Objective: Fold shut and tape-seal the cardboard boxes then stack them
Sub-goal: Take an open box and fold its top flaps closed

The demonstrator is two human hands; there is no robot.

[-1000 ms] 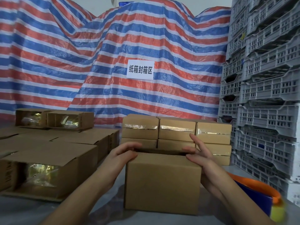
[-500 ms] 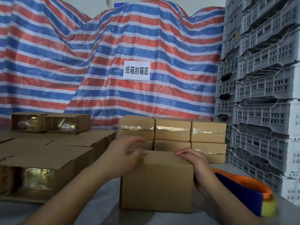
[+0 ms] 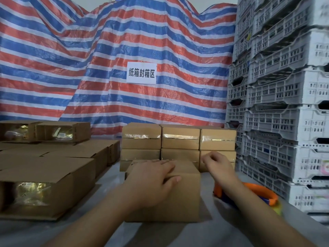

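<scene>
Pressing the cardboard box (image 3: pixel 179 195) shut at the table's centre, your left hand (image 3: pixel 151 182) lay flat, gripping nothing; your right hand (image 3: pixel 216 164) hovered loosely curled, empty. Untaped flaps could spring open if you lifted off.

A red-white-blue striped tarp (image 3: pixel 71 56) hung at twelve o'clock, a white paper sign (image 3: pixel 141 73) pinned on it. Stacked grey plastic crates (image 3: pixel 281 97) towered at three o'clock.

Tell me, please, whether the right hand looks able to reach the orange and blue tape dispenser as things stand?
Probably yes: the right hand holds nothing, and the tape dispenser lies just beside and under that forearm on the table, with nothing between.
</scene>
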